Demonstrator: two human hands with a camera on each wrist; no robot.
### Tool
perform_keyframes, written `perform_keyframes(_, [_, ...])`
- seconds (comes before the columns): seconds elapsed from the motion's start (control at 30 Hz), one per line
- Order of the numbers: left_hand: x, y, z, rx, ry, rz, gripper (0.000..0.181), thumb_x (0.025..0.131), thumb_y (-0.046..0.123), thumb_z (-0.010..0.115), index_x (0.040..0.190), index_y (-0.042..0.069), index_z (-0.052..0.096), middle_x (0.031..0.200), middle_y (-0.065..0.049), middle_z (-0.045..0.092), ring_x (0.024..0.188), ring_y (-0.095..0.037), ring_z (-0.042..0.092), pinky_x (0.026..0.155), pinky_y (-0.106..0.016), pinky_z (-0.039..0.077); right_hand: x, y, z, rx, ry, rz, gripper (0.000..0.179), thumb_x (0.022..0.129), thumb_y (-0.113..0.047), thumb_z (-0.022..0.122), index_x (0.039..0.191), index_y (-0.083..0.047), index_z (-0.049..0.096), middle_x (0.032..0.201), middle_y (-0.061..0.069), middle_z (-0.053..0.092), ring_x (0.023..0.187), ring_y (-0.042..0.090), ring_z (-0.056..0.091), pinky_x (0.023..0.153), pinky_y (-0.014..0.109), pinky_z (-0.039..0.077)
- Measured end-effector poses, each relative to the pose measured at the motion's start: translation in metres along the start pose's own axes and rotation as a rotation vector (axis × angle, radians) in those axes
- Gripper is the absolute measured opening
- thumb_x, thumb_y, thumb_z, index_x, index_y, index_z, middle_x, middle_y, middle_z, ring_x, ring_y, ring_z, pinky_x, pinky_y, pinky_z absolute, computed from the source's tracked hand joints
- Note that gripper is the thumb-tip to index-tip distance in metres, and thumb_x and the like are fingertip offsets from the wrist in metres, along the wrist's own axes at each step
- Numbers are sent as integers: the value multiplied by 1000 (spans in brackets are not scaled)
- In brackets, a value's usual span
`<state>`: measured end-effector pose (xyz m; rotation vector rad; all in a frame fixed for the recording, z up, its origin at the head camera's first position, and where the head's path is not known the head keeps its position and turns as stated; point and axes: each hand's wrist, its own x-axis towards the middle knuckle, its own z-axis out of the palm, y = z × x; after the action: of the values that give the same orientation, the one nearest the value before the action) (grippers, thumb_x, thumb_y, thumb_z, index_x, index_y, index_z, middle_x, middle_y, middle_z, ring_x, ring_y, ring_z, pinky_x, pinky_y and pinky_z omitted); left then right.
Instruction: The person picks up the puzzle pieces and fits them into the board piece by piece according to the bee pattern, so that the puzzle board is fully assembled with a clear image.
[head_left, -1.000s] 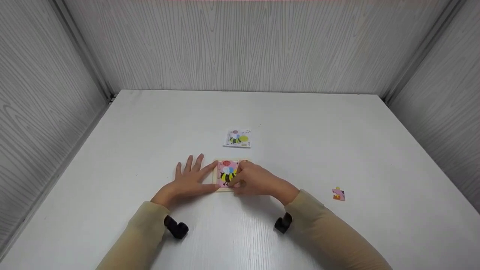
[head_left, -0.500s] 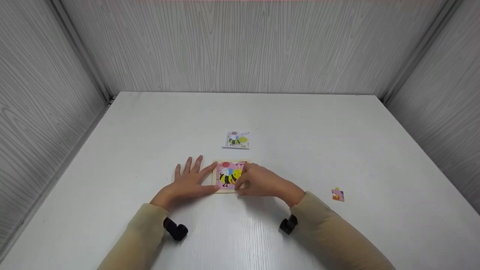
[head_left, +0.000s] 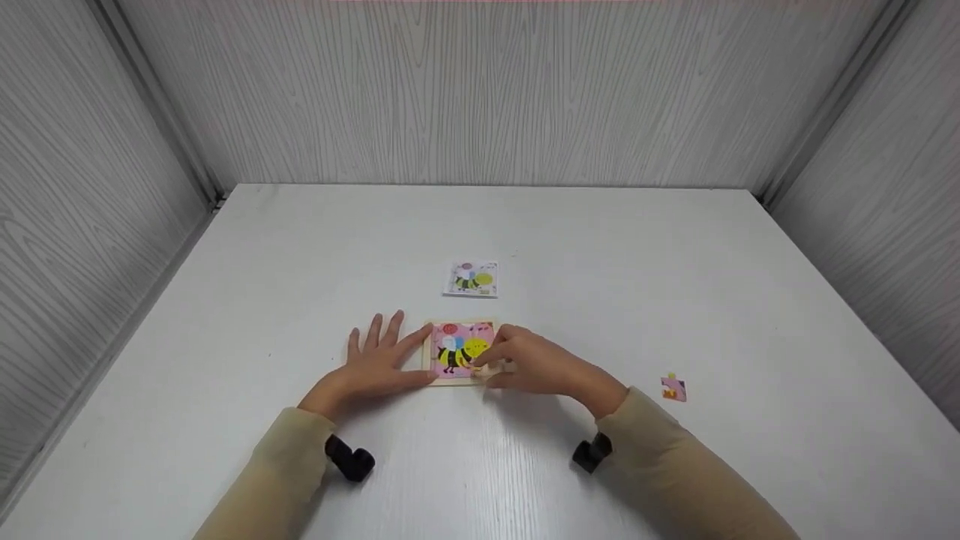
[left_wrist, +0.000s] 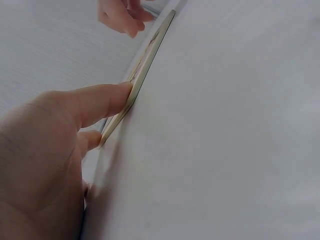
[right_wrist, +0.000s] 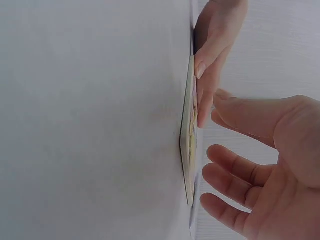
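Observation:
A jigsaw puzzle [head_left: 454, 349] with a bee picture lies in a pale wooden frame. Bare wood shows at its lower right corner, partly behind the right fingers. My left hand [head_left: 376, 367] lies spread at the frame's left side, thumb and index fingertip resting on its edge. In the left wrist view the left index finger [left_wrist: 102, 102] and thumb touch the frame [left_wrist: 145, 67]. My right hand [head_left: 536, 364] hovers at the puzzle's right side, fingers loosely bent. The right wrist view shows its thumb [right_wrist: 255, 115] and fingers apart, with nothing between them.
A loose pink puzzle piece [head_left: 673, 388] with a yellow knob lies to the right on the white table [head_left: 600, 255]. Behind the puzzle is a picture card [head_left: 471, 280] with the same bee. Grained panels [head_left: 480, 90] wall in the table's back and sides.
My right hand has drawn slightly right and its fingers have loosened, uncovering the bee's yellow head and the puzzle's upper right. My left hand stays at the frame's left edge.

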<state>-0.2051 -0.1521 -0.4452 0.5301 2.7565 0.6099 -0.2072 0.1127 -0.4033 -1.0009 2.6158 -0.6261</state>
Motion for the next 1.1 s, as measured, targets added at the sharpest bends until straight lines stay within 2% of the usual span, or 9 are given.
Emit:
perform_keyframes(0.37, [1, 0, -1, -10, 6, 11, 79, 84, 63, 48, 149, 26, 22, 154, -17, -6, 137, -41, -15, 100, -63, -13, -30, 22, -20, 59, 75, 61, 29, 83, -15, 71, 112, -11, 69, 100, 7, 55, 93, 22, 54, 76, 32, 46])
perform_keyframes(0.6, [2, 0, 1, -19, 3, 4, 80, 84, 64, 49, 149, 26, 22, 154, -17, -6, 137, -40, -15, 99, -62, -14, -51, 40, -25, 75, 134, 45, 29, 84, -15, 70, 112, -9, 68, 97, 6, 56, 90, 24, 54, 73, 34, 46])
perform_keyframes(0.87, [1, -1, 3, -4, 8, 2, 80, 84, 64, 48, 149, 27, 22, 154, -16, -5, 137, -40, -15, 100, -62, -13, -79, 60, -35, 105, 186, 18, 31, 85, -17, 69, 114, -7, 66, 100, 8, 57, 91, 28, 55, 79, 42, 46])
perform_keyframes(0.93, [1, -1, 2, -2, 8, -4, 80, 83, 65, 48, 149, 28, 21, 154, -16, -5, 137, -39, -15, 100, -62, -13, -89, 65, -40, 135, 196, 31, 31, 85, -17, 69, 115, -7, 65, 103, 9, 57, 93, 29, 55, 81, 44, 45])
perform_keyframes(1.1, [1, 0, 2, 2, 10, -12, 81, 82, 66, 48, 149, 28, 22, 155, -15, -5, 137, -39, -15, 100, -62, -14, -109, 78, -51, 121, 222, 78, 33, 86, -20, 68, 117, -8, 64, 106, 8, 57, 96, 29, 54, 81, 45, 44])
